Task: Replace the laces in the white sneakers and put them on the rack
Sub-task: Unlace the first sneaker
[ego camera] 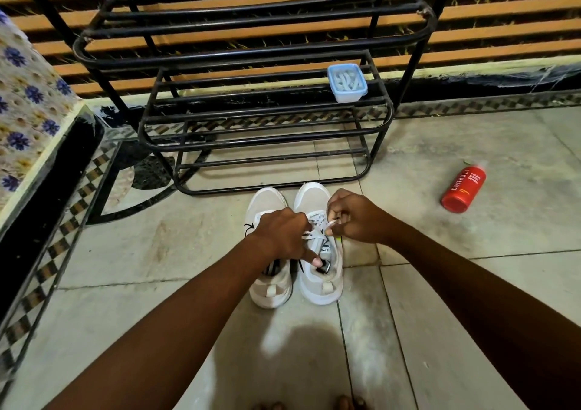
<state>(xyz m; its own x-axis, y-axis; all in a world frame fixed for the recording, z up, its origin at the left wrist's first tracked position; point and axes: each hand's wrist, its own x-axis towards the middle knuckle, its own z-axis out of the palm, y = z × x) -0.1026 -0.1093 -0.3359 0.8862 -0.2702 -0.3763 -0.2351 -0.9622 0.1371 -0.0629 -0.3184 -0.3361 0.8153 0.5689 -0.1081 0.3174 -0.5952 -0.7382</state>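
Two white sneakers stand side by side on the tiled floor, toes toward the rack: the left sneaker and the right sneaker. Over the right sneaker's tongue, my left hand grips one end of its white lace, with one finger reaching down to the tongue. My right hand pinches the other lace end just above the eyelets. The black metal shoe rack rises directly behind the sneakers. My left hand hides most of the left sneaker's lacing.
A clear plastic box with a blue rim, holding white laces, sits on a middle shelf of the rack at its right end. A red bottle lies on the floor to the right. A floral-covered ledge runs along the left.
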